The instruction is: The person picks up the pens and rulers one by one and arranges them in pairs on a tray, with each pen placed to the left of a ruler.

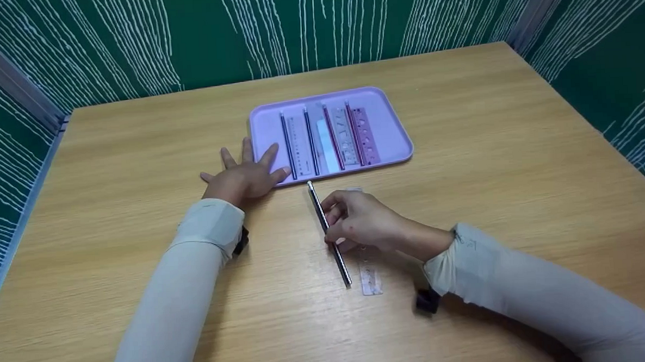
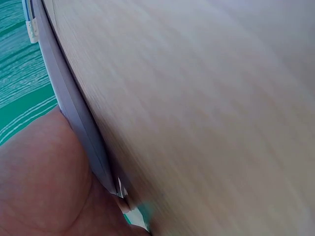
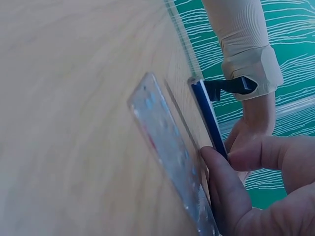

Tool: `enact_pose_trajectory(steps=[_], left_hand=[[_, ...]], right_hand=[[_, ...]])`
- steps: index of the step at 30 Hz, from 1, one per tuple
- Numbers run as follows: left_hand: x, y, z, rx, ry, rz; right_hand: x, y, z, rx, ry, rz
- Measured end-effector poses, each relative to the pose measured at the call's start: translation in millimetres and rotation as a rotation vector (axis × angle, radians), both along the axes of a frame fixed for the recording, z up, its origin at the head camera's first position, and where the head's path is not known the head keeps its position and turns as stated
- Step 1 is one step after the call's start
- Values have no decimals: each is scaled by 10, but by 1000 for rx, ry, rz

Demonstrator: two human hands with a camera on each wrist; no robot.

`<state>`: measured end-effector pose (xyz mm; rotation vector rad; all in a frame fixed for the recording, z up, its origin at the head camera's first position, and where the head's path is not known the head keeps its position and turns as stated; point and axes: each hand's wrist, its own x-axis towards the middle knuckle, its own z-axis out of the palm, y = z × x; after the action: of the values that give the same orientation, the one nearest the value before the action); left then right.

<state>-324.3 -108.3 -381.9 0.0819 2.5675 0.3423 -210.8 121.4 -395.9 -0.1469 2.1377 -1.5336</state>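
Observation:
My right hand (image 1: 359, 220) pinches a dark pencil (image 1: 341, 264) between thumb and fingers, just in front of the tray. In the right wrist view the pencil (image 3: 209, 115) shows blue and stands a little off the table. Under that hand lies a clear ruler (image 1: 370, 279), partly hidden by the fingers; its near end shows in the head view. With fingers spread, my left hand (image 1: 246, 176) rests at the near left corner of the lilac tray (image 1: 391, 140). Dark and red pencils (image 1: 311, 143) lie in the tray, alternating with clear and pink rulers (image 1: 365, 135).
The wooden table (image 1: 136, 156) reaches back to a green wall (image 1: 207, 44) with white drip lines. Similar walls stand at the left and right sides. A small black wrist camera (image 1: 427, 301) hangs below the right sleeve.

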Motion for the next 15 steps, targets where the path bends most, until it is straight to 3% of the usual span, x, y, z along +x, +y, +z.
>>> enact_pose_trajectory(steps=[15], left_hand=[[-11,7,8,-5,-15,1]], right_hand=[[15,56,-8,-58,-32,28]])
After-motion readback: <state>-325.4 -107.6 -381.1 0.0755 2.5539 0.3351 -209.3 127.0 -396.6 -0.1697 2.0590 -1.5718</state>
